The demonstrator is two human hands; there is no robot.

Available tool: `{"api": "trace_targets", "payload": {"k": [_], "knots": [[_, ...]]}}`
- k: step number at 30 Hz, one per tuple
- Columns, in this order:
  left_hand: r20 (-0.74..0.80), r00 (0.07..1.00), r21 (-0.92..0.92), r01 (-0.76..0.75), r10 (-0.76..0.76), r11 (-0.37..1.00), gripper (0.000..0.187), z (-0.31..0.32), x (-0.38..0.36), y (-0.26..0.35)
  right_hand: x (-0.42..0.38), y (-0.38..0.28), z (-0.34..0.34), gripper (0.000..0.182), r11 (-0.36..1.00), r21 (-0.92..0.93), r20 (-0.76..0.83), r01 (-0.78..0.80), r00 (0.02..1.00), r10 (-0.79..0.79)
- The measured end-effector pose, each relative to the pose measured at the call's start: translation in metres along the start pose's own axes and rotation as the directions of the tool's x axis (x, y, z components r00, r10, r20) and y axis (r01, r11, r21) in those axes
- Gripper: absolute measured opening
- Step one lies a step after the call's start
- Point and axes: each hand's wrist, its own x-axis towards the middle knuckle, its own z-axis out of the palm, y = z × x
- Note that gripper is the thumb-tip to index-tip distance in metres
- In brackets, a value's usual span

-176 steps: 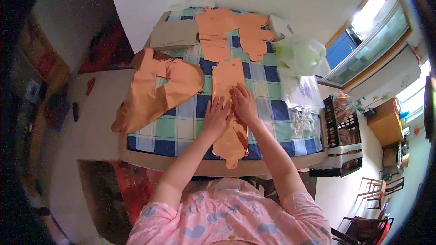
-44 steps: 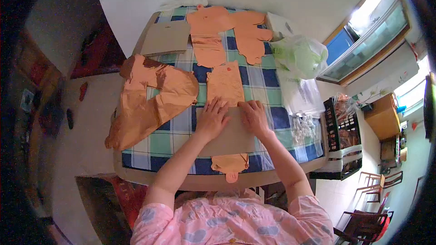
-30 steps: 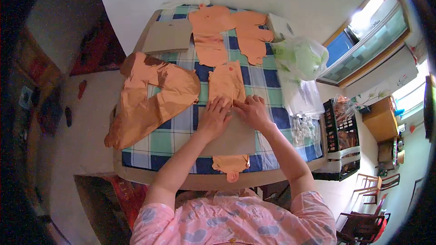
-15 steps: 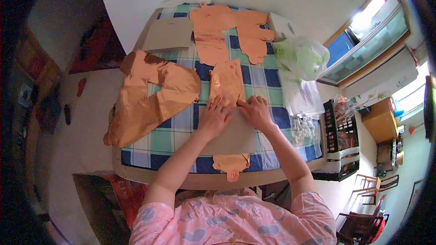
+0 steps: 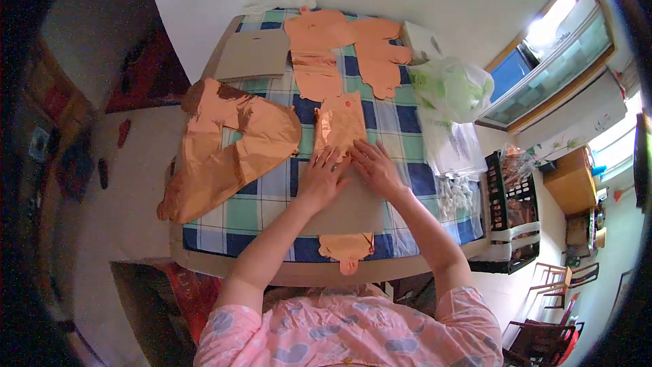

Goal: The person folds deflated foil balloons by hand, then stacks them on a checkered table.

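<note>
Both hands are laid flat, fingers spread, with nothing clasped in either: the left hand point(image 5: 320, 178) and the right hand point(image 5: 373, 166) are pressed side by side on a brown cardboard sheet point(image 5: 350, 207), their fingertips at its far edge where a copper foil balloon point(image 5: 339, 124) is met. The balloon is laid lengthwise on the checked tablecloth point(image 5: 272, 194), its middle covered by the cardboard; its far part, slightly lifted and crinkled, is seen beyond the fingers, and its small tail end point(image 5: 347, 248) is seen sticking out below the cardboard at the near edge of the table.

To the left, a larger crumpled foil shape point(image 5: 224, 146) is spread on the cloth and is hung partly over the table's side. Farther away, more flat foil pieces point(image 5: 343, 44) are laid near the wall, with a second cardboard sheet point(image 5: 252, 54) beside them. At the right edge of the table, a green-tinted plastic bag point(image 5: 451, 85) and clear packets point(image 5: 451, 146) are piled. A black crate point(image 5: 513, 207) is stood against the table's right side.
</note>
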Motion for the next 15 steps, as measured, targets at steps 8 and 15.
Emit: {"api": "trace_targets", "payload": {"k": [8, 15], "knots": [[0.16, 0.986, 0.062, 0.035, -0.045, 0.997, 0.044, 0.0, 0.004, -0.001, 0.066, 0.009, 0.051, 0.036, 0.973, 0.219, 0.139, 0.075, 0.984, -0.107], [0.059, 0.998, 0.066, 0.016, -0.02, 0.998, 0.051, -0.002, 0.001, 0.002, 0.106, 0.009, 0.037, 0.042, 1.0, 0.017, 0.104, 0.004, 0.995, -0.006]]}}
